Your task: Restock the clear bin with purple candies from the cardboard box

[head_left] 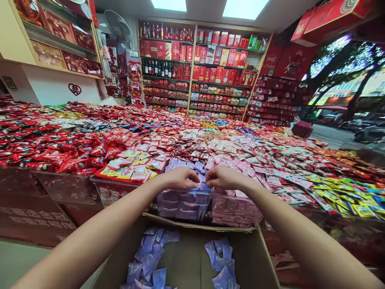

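My left hand (182, 178) and my right hand (221, 177) are close together over a clear bin (183, 192) of small purple packets (182, 163). The fingers of both hands are curled in, thumbs near the fingertips. Purple shows between the two hands, but whether a packet is pinched in either one cannot be made out. Just below, an open cardboard box (198, 226) holds more loose purple packets (149, 257) along its left side and a smaller heap (221, 261) on the right.
Pink packets (233, 208) fill the bin to the right, yellow and white packets (129, 166) the one to the left. Red packets (75, 150) spread across the far left. Shelves (195, 64) with bottles and red boxes stand behind. A street (333, 134) shows at right.
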The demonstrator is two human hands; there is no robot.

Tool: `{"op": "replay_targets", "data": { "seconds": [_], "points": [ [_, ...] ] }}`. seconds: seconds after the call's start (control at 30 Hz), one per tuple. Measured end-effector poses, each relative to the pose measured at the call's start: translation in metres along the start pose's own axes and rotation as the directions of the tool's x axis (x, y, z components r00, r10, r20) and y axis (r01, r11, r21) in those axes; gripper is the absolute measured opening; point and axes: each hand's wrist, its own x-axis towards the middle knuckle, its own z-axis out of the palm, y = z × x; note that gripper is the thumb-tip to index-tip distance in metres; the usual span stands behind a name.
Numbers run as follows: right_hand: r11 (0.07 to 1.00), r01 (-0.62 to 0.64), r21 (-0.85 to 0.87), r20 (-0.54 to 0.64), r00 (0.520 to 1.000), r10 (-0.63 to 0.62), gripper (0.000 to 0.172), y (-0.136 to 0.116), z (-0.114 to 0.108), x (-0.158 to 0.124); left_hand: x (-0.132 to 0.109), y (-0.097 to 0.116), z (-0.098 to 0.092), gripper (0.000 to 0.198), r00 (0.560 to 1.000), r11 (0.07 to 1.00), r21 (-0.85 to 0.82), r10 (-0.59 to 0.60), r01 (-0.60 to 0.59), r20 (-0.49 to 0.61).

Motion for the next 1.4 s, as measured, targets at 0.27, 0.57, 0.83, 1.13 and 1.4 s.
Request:
{"op": "replay_targets", "data": {
  "seconds": [0.27, 0.57, 0.83, 1.13, 1.4],
  "points": [
    [0.998, -0.010, -0.067, -0.033, 0.999, 0.008, 0.017, -0.005, -0.001, -0.001, 0.005, 0.008, 0.001, 0.022, 0.993, 0.999, -0.024, -0.020, 0.023, 0.117],
    [0.999, 0.041, -0.025, 0.010, 0.999, -0.041, 0.022, -0.002, 0.003, -0.006, 0.008, 0.010, 0.008, 0.026, 0.995, 0.999, -0.006, -0.052, 0.053, 0.080],
    [0.999, 0.046, -0.007, -0.039, 0.998, -0.046, 0.019, 0.009, 0.019, -0.003, 0.014, 0.000, 0.006, 0.027, 0.999, 0.994, 0.105, -0.016, 0.020, -0.033],
    [0.992, 0.043, -0.117, -0.038, 0.998, -0.048, 0.017, 0.003, 0.012, 0.003, 0.010, -0.033, -0.003, 0.029, 0.993, 0.978, 0.209, -0.038, 0.015, 0.107],
    [0.982, 0.061, -0.178, 0.016, 0.998, -0.059, 0.016, 0.005, 0.013, 0.004, 0.011, -0.031, -0.001, 0.026, 0.978, 0.993, 0.121, -0.042, 0.018, 0.202]
  ]
}}
